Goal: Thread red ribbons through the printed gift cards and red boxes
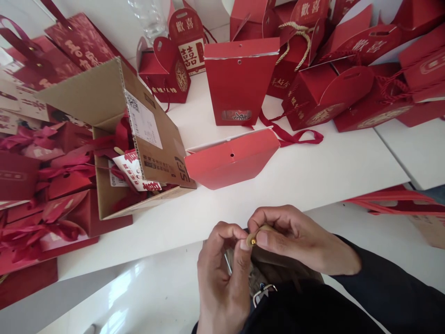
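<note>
Close to my lap, below the table's front edge, both my hands meet at their fingertips. Between them is a small tan piece with a round gold stud [253, 241]. My left hand [222, 273] pinches it from the left with thumb and forefinger; a thin silvery thing shows behind that thumb, too hidden to name. From the right, my right hand [292, 239] grips the same piece, thumb in front and fingers curled behind. Nearest on the table lies a red gift box [231, 162] with a punched hole, and behind it stands another red gift box [239, 83] with a small window.
An open cardboard carton [163, 153] holds ribbons and a white-red card. Dark red ribbon [306, 137] trails across the white table [333, 162]. Red gift boxes [327, 93] crowd the back right, and ribboned boxes [62, 227] the left. A clear plastic bottle [148, 18] stands behind.
</note>
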Demonstrator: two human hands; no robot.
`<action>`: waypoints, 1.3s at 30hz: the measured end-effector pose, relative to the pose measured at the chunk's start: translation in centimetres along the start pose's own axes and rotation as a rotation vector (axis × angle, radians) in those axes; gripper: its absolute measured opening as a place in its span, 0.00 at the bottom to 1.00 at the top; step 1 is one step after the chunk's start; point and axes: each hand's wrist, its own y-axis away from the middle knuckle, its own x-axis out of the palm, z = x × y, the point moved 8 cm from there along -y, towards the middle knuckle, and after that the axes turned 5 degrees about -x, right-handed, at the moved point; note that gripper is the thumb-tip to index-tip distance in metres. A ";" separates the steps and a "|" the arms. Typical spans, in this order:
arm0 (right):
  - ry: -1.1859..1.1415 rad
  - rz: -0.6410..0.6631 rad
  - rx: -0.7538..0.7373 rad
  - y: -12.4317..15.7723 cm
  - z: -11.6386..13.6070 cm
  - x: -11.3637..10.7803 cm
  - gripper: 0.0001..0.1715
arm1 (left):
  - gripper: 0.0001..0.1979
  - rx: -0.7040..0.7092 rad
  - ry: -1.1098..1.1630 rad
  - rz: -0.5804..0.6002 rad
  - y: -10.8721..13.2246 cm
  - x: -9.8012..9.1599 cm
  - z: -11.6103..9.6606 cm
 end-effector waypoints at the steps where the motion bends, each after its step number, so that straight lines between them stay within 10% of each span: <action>1: -0.017 0.010 -0.008 0.0 0.1 0.1 0.16 | 0.07 -0.004 0.001 0.000 0.1 0.1 -0.1; 10: -0.267 0.062 0.154 0.0 -2.1 1.3 0.22 | 0.08 0.216 -0.028 0.145 0.0 -0.2 -1.2; 17: 0.127 -0.134 0.136 0.3 -1.0 0.0 0.26 | 0.09 0.160 0.032 -0.055 0.1 -1.1 0.0; 39: 0.659 -0.235 -0.044 1.6 1.5 0.4 0.16 | 0.03 0.205 -0.005 0.052 -0.5 -1.1 0.1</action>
